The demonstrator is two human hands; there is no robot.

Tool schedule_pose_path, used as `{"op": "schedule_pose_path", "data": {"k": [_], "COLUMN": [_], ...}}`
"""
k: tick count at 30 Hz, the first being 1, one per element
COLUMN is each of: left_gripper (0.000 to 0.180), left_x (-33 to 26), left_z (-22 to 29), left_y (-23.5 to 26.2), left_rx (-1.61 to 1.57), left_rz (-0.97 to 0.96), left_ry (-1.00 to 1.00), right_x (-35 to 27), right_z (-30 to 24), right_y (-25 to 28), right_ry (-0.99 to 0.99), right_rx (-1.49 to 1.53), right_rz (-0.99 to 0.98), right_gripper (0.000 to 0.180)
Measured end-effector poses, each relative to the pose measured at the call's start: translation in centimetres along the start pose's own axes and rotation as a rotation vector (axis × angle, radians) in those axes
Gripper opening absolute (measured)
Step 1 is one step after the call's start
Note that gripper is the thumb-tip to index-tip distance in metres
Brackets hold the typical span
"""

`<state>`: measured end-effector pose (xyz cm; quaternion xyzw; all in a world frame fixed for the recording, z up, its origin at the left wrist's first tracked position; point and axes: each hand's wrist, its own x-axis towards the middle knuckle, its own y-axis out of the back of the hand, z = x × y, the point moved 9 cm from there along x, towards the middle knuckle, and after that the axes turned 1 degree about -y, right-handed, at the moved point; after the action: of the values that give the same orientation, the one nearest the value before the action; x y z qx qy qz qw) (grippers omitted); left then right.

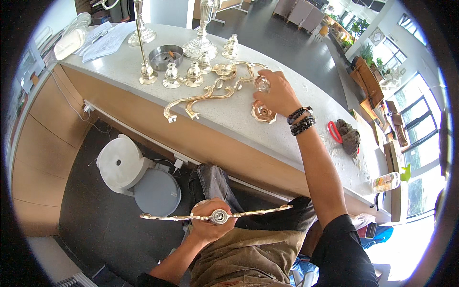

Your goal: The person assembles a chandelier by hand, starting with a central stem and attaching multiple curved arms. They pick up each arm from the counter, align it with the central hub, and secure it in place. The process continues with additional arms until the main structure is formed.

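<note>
The left hand [210,225] is held low over the person's lap, its fingers clamped around the middle of a candelabra arm piece [217,216], a slim silver bar with a round threaded socket at its centre. The bar's long axis runs nearly level from left to right, with curled tips pointing out to both sides well beyond the fingers. The right hand [277,95] reaches up to the pale table [287,138], its fingers closed on a small clear-silver cup-shaped piece [262,84] at the fingertips. Just below those fingers lies one round scalloped drip pan [263,113]. To the left of the fingers lie gilt scrolled arms [201,98], about three, in a loose chain, though the count is hard to tell. Farther left stand three small silver candle cups [184,76] in a row, a tall stem [143,48], and one round metal dish [166,56]. Sheets of white paper [105,43] lie at the far left end. To the right of the wrist lie a red-handled tool [333,131] and a dark rag [350,136], and a clear bottle with a coloured label [385,182] lies near the table's edge.
</note>
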<state>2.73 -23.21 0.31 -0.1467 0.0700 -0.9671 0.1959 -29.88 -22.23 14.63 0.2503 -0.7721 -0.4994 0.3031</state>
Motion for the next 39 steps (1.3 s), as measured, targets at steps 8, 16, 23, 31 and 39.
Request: {"op": "schedule_pose_path", "data": {"k": [8,16,23,31,39], "left_gripper": [0.017,0.018,0.020,0.022,0.022], "left_x": [0.2,0.7,0.7,0.7,0.5], "left_z": [0.4,1.0,1.4,1.3,1.0], "left_y": [-0.1,-0.3,-0.1,0.0,-0.1], "left_rx": [0.030,0.050,0.042,0.041,-0.081], "left_rz": [0.007,0.045,0.057,0.062,0.036], "left_ry": [-0.018,-0.071,-0.055,-0.048,-0.101], "right_x": [-0.5,0.6,-0.7,-3.3,-6.2], "right_z": [-6.7,-6.9,-6.9,-9.6,-10.1], "right_y": [0.3,-1.3,-1.3,3.2,9.3], "right_ry": [0.653,0.698,0.800,0.950,0.857], "right_rx": [-0.056,0.043,-0.060,-0.095,-0.042], "right_rz": [0.126,-0.063,-0.091,0.030,0.147], "right_gripper": [0.032,0.011,0.015,0.017,0.011]}}
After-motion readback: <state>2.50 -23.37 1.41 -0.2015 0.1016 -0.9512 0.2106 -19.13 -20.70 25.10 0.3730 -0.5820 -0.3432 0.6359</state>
